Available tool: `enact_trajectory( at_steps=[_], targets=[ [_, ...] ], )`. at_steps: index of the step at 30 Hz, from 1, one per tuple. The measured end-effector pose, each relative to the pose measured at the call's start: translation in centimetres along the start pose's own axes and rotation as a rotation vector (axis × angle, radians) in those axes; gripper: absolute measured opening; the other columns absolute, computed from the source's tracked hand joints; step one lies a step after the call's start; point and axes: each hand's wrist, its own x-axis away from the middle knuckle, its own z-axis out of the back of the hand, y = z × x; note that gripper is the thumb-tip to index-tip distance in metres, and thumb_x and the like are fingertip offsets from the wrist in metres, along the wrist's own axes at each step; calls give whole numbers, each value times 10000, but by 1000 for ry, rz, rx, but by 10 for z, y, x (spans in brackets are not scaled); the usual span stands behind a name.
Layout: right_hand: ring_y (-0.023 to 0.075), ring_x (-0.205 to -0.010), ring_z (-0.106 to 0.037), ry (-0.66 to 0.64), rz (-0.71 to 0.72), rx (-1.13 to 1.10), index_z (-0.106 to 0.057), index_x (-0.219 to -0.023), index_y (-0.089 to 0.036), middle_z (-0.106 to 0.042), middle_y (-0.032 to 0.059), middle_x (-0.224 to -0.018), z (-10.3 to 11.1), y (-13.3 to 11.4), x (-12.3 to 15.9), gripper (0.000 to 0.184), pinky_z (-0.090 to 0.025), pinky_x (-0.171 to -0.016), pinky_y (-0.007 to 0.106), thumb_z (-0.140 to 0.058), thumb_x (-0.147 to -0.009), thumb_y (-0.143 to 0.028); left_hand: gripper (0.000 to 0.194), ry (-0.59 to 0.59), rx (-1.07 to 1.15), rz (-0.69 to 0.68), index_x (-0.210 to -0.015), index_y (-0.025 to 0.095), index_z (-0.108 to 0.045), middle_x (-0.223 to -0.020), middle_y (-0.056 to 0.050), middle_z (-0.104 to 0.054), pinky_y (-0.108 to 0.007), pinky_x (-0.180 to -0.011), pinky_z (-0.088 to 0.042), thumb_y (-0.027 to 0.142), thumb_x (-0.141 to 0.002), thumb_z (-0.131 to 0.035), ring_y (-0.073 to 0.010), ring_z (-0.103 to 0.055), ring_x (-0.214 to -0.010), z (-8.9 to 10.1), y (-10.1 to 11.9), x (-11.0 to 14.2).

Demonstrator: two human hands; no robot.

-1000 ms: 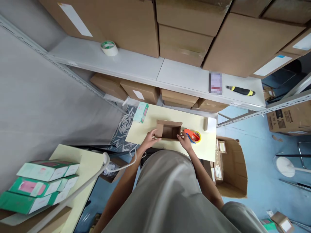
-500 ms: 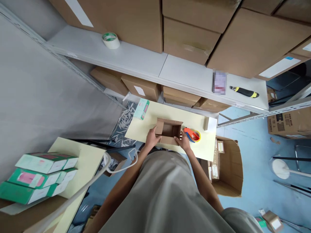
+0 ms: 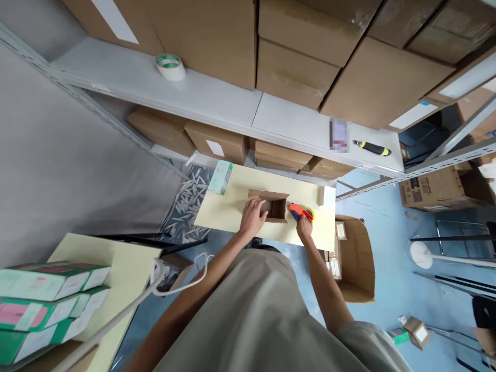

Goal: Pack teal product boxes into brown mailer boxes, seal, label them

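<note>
A small cardboard box (image 3: pixel 277 208), open at the top, lies on the pale yellow table (image 3: pixel 240 178). Across its left end rests my left hand (image 3: pixel 252 216), fingers over the flap and thumb near the opening, gripping that end. To the right of the box, my right hand (image 3: pixel 305 227) is closed around the near end of an orange and blue tape dispenser (image 3: pixel 297 210) with a yellow roll. The dispenser's front is close to the box's right edge, and part of its handle is hidden by my fingers.
A green-and-white box (image 3: pixel 220 177) stands at the table's left corner, a white box (image 3: pixel 328 196) at the right. Behind is a shelf (image 3: pixel 220 98) with cartons, a tape roll (image 3: pixel 171 67) and a utility knife (image 3: pixel 372 148). A large open carton (image 3: pixel 356 263) sits right.
My right hand has left the box's right side and taken hold of the tape dispenser. My left hand has shifted up over the box's left end. The view has moved slightly.
</note>
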Motion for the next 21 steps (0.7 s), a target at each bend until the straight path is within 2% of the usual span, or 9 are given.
enact_trajectory(
  at_steps=[3,5,8,10,12,14,17,19,21],
  targets=[
    [288,-1090,-748,4,-78,-41,-617,-1390,-120,-781,190,-1221,14,-7,7,374,-533,-943,368,-554,-1034,-217,339,-85,94,-3,-1324,229,-705,-1390,-123,-740,-509,-1223,-515,187,-989,-676,-317,-662,-1359,-7,18,-8],
    [301,-971,-751,46,-91,-108,-604,-1377,-120,-786,185,-1154,34,-10,13,382,-549,-837,375,-533,-1062,-325,300,-171,183,21,-1278,222,-724,-1327,-119,-775,-491,-1146,-571,185,-984,-683,-310,-726,-1258,-13,32,-15],
    [308,-843,-721,170,65,-415,-628,-1271,-158,-780,142,-995,80,-16,22,398,-558,-758,389,-511,-1062,-476,238,-236,313,23,-1215,209,-738,-1200,-126,-810,-466,-1060,-612,217,-979,-705,-306,-777,-1137,-17,55,-36],
    [301,-854,-710,241,220,-632,-644,-1176,-189,-773,123,-973,116,-28,25,421,-571,-768,385,-539,-1042,-574,202,-195,411,-19,-1191,216,-734,-1152,-119,-812,-450,-1044,-615,260,-999,-690,-291,-782,-1112,-13,72,-58],
    [290,-887,-705,284,296,-734,-648,-1158,-202,-778,118,-1002,154,-48,20,459,-582,-799,375,-564,-1028,-634,174,-124,517,-68,-1156,221,-729,-1150,-115,-807,-439,-1029,-618,309,-1019,-669,-274,-777,-1094,-4,91,-86],
    [283,-922,-701,326,372,-785,-640,-1209,-196,-783,126,-1057,190,-75,6,494,-588,-835,372,-562,-1033,-651,179,-41,629,-86,-1121,211,-724,-1159,-122,-803,-430,-1019,-617,347,-1020,-667,-264,-768,-1082,10,107,-120],
    [264,-965,-693,419,523,-810,-614,-1302,-174,-775,133,-1133,237,-118,-34,549,-590,-891,369,-523,-1068,-662,236,54,860,-41,-1168,172,-719,-1220,-143,-798,-409,-1037,-605,338,-1013,-655,-254,-758,-1135,39,123,-176],
    [269,-978,-690,476,607,-761,-594,-1350,-175,-768,133,-1145,265,-142,-69,548,-592,-907,383,-516,-1080,-646,299,40,979,-31,-1253,154,-718,-1318,-158,-782,-430,-1089,-583,290,-1000,-635,-260,-747,-1206,62,128,-209],
    [294,-988,-701,478,655,-666,-574,-1395,-171,-766,139,-1135,290,-162,-105,523,-594,-913,411,-531,-1087,-590,394,-12,1021,-30,-1360,161,-702,-1445,-166,-738,-463,-1127,-565,257,-984,-630,-273,-725,-1287,83,129,-232]
  ],
)
